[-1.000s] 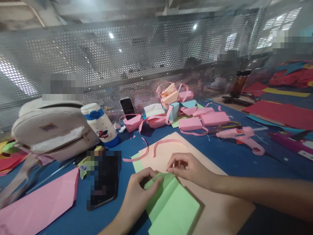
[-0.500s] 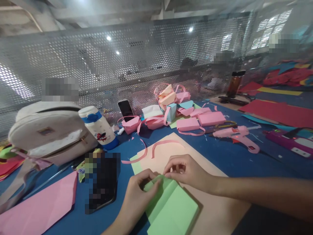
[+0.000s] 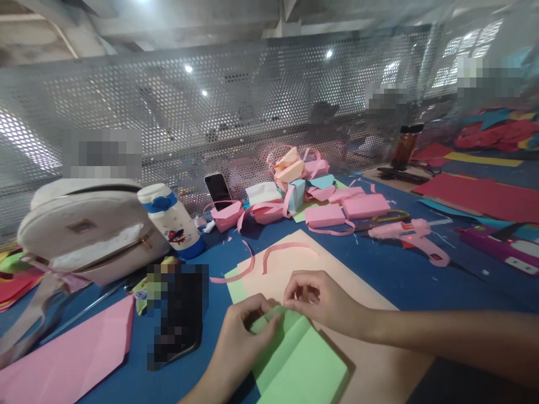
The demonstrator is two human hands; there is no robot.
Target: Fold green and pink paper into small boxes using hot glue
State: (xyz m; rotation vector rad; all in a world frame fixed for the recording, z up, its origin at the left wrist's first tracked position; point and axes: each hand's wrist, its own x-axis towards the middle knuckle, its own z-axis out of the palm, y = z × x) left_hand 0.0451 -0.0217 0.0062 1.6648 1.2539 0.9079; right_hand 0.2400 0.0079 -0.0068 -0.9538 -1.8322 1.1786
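Observation:
A folded green paper (image 3: 309, 362) lies at the bottom centre, over peach sheets (image 3: 357, 314). My left hand (image 3: 248, 331) grips its upper left part, thumb on top and fingers at the far edge. At the paper's top corner, my right hand (image 3: 314, 297) pinches the edge between thumb and curled fingers. Just beyond my hands, two curved pink strips (image 3: 286, 247) rest on and beside the peach sheets. A further green sheet (image 3: 236, 286) shows under the peach ones at the left.
Small pink paper bags (image 3: 324, 215) line the back of the blue table. A pink glue gun (image 3: 410, 235) and purple device (image 3: 501, 244) lie right. At left are a white backpack (image 3: 88, 224), a bottle (image 3: 172, 221), a dark phone (image 3: 181, 314) and pink paper (image 3: 76, 348).
The green paper has shifted slightly down and right in view. Both hands keep their grip on it and have moved only a little.

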